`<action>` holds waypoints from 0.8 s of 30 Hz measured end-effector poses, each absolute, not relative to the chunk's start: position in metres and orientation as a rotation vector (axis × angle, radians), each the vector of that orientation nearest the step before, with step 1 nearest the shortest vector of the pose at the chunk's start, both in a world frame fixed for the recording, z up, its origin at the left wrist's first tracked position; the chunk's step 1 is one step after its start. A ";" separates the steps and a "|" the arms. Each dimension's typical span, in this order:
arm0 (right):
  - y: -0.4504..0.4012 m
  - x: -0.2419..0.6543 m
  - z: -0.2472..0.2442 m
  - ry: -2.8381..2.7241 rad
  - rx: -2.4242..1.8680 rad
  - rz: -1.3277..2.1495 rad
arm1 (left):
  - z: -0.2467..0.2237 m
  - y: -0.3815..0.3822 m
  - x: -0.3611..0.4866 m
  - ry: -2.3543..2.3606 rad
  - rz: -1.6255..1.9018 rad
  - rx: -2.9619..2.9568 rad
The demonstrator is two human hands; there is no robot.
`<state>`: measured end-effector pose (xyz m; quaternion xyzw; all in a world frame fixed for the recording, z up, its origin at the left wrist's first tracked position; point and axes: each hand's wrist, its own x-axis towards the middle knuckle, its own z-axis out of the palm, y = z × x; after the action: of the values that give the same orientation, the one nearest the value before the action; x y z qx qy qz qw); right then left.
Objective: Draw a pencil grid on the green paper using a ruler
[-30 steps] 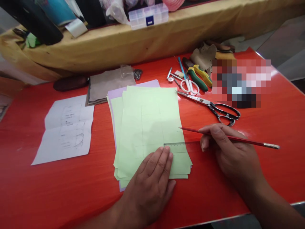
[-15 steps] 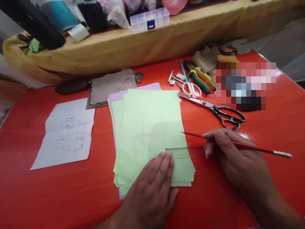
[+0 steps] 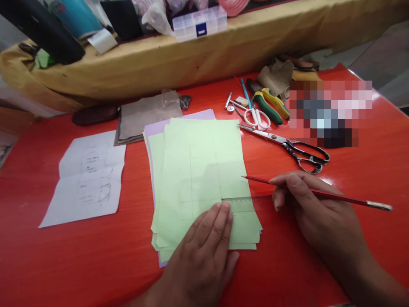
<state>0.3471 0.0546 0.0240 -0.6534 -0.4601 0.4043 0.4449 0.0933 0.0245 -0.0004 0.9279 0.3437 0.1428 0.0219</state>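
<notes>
My left hand (image 3: 204, 245) lies flat with its fingers stretched out, pressing on a clear ruler (image 3: 239, 204) over a sheet of light green paper (image 3: 179, 179). Thin pencil lines forming a tall rectangle show on that sheet. More green and lilac sheets are stacked beneath it. A red pencil (image 3: 338, 195) is pinched in my right hand (image 3: 319, 213), to the right of the stack. The pencil's point is over the paper's right edge, close to a small mark; whether it touches the paper I cannot tell. Part of the ruler is hidden under my left fingers.
A white sheet with sketches (image 3: 86, 179) lies on the left. Behind the stack are grey-brown leather pieces (image 3: 137, 115) and a dark red case (image 3: 95, 115). Large shears (image 3: 281, 140), white-handled scissors (image 3: 257, 118) and pliers (image 3: 268, 102) rest at the right. A cloth-covered shelf (image 3: 153, 64) runs along the back.
The view has shifted very slightly. Both hands, the pencil and the ruler stay in nearly the same places on the paper.
</notes>
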 end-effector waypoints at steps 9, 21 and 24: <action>0.057 0.346 0.023 -1.142 -1.611 1.015 | -0.002 0.024 0.094 1.059 0.450 2.855; 0.057 0.345 0.025 -1.140 -1.588 1.003 | -0.002 0.024 0.095 1.038 0.465 2.885; 0.055 0.344 0.024 -1.109 -1.596 0.998 | -0.002 0.025 0.095 1.039 0.462 2.905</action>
<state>0.3443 0.0554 0.0240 -0.6486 -0.4505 0.4054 0.4605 0.0949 0.0247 -0.0016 0.9312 0.3330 0.1482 0.0107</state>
